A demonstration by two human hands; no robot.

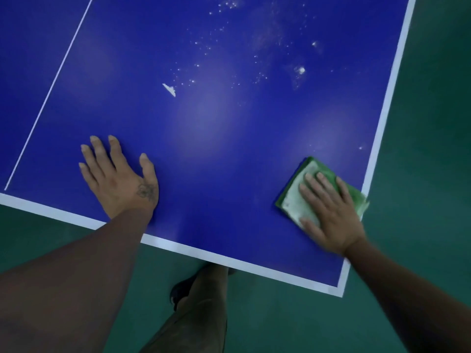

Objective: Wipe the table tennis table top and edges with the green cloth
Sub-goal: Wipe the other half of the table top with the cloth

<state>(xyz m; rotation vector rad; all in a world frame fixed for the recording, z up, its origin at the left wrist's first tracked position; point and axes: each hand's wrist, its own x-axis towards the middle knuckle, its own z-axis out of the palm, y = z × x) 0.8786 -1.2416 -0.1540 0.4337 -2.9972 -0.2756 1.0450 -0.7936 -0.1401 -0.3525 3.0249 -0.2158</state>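
Green cloth (pixel 295 200), folded, lies on the blue surface (pixel 216 149) by its right edge under my right grip (pixel 331 215), straight fingers (pixel 321 185) pressing it, palm hiding part. My left grip (pixel 119 179) rests flat, released. White specks (pixel 302 70) dot the surface beyond; its far end is cut off.

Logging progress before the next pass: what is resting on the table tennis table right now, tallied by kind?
Hands: 2, left hand flat on the table tennis table, right hand pressing the cloth
Green cloth: 1
White flake: 1
White specks: a scatter, too fine to count
Total: 4, specks apart
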